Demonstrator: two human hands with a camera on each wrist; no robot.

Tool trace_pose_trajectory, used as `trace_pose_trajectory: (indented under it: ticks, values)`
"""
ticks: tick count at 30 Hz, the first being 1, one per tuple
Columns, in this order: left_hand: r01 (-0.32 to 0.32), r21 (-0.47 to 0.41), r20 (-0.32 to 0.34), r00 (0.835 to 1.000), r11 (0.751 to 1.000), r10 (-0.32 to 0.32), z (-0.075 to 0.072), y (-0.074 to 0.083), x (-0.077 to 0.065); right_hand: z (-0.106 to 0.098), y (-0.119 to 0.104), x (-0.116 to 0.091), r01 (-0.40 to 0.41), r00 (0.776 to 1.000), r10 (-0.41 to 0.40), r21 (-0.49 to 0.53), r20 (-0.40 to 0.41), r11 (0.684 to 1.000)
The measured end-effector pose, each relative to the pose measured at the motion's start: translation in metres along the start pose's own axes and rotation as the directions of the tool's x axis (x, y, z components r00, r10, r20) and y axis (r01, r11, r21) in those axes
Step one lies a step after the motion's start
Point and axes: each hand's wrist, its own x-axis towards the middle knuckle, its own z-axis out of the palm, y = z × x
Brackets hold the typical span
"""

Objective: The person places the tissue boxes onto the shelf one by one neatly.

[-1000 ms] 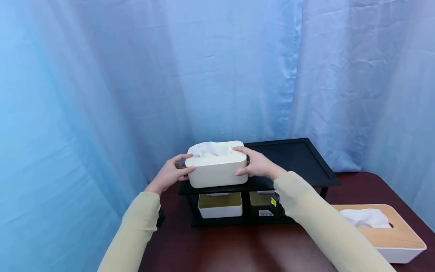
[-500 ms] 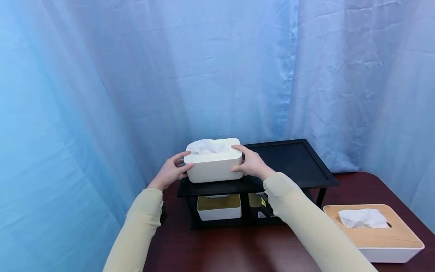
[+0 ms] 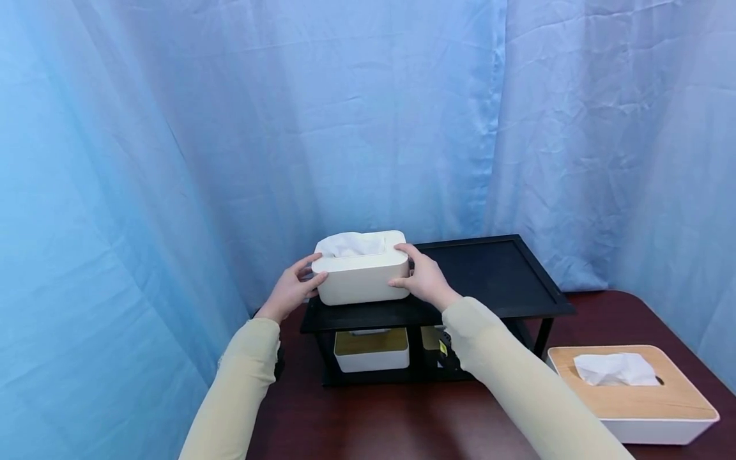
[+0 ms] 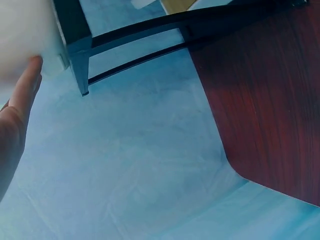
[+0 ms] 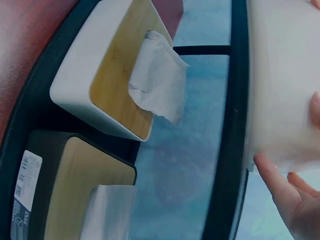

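Observation:
A white tissue box (image 3: 363,284) with a tissue sticking out of its top sits at the left end of the black shelf's upper board (image 3: 483,275). My left hand (image 3: 290,289) holds the box's left end, thumb at the front. The right hand (image 3: 427,279) grips the other end, its thumb on the front face and a finger over the top edge. In the right wrist view the thumb (image 5: 272,180) touches the box's lower edge. The left wrist view shows one finger (image 4: 27,85) against the blurred box side.
On the lower shelf stand a white tissue box with a wooden lid (image 5: 75,75) and a dark one (image 5: 55,150) with a label. Another wood-topped tissue box (image 3: 661,431) sits at the table's (image 3: 402,421) right. Blue curtains (image 3: 368,115) hang behind.
The white tissue box, held in both hands, has shifted slightly back and left on the shelf's top. Both hands moved with it and still hold it. The view shifted slightly.

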Motion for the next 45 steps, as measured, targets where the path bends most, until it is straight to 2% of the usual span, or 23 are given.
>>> trace_pose_trajectory:
  ticks: [3,9,15,18,24,27,32,38,40,45]
  values:
    - [0.003,-0.015,-0.028,1.0,1.0,-0.004,0.002,-0.001,-0.002,0.001,0.002,-0.002,0.012,1.0,-0.012,0.03,0.005,0.999]
    - [-0.015,-0.049,-0.125,0.992,0.999,0.009,0.009,-0.002,-0.006,-0.004,0.005,-0.007,0.001,0.999,-0.004,0.08,0.035,0.997]
    - [-0.055,-0.053,-0.237,0.971,0.997,0.041,0.023,-0.009,-0.015,-0.003,0.014,-0.02,-0.037,0.997,0.025,0.175,0.073,0.984]
    - [-0.091,-0.061,-0.271,0.96,0.994,0.072,0.03,-0.018,-0.022,-0.003,0.02,-0.027,-0.025,0.998,0.012,0.211,0.062,0.977]
    - [-0.122,-0.003,-0.288,0.951,0.992,0.116,0.044,-0.03,-0.036,-0.001,0.03,-0.042,-0.005,0.999,-0.006,0.277,0.038,0.961]
    - [-0.135,-0.028,-0.291,0.949,0.99,0.121,0.052,-0.03,-0.045,0.001,0.033,-0.049,-0.011,0.999,-0.005,0.318,0.051,0.948]
    - [-0.188,-0.032,-0.287,0.943,0.982,0.171,0.061,-0.03,-0.059,0.006,0.032,-0.061,-0.027,0.998,0.005,0.396,0.057,0.918]
    - [-0.231,-0.029,-0.323,0.923,0.973,0.209,0.076,-0.036,-0.074,0.011,0.033,-0.085,-0.003,0.995,-0.047,0.477,0.093,0.879]
    - [-0.248,-0.034,-0.332,0.916,0.968,0.223,0.082,-0.039,-0.079,0.013,0.035,-0.094,0.003,0.993,-0.062,0.484,0.105,0.875]
    - [-0.288,-0.046,-0.333,0.907,0.957,0.257,0.102,-0.043,-0.093,0.019,0.046,-0.117,-0.023,0.992,-0.037,0.461,0.122,0.887]
